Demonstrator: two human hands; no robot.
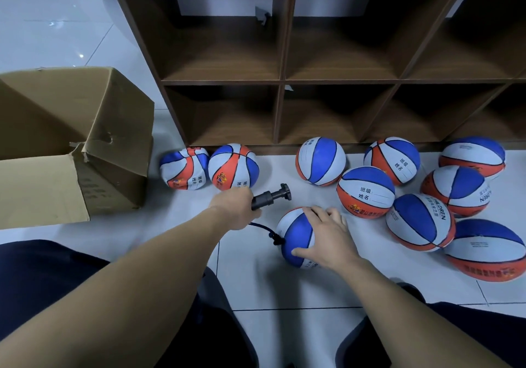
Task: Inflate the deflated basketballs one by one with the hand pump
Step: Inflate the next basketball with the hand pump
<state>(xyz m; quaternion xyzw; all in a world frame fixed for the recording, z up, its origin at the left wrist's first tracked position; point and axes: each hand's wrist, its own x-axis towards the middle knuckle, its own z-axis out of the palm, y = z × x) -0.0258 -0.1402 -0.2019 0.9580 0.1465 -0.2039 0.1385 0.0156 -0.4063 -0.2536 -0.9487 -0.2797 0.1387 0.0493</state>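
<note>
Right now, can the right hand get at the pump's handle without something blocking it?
Probably yes. The right hand rests on the ball it steadies, and the floor between it and the pump handle is bare. The left hand grips the pump body only. But it must release the ball first.

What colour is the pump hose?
Black, with a dark blue stretch, running from the hand pump; head view.

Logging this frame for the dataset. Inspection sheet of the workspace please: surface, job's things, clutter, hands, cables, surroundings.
Surface: white tiled floor, glossy.
Job's things: black pump; ball on the hose; two balls left of it, seven to the right, some visibly soft.
Clutter: open cardboard box at left.
Hands: left hand grips the pump; right hand lies on top of the ball, fingers spread.
Cables: pump hose runs to the ball.
Surroundings: brown cubby shelf, cubbies in view hold no balls.
</note>
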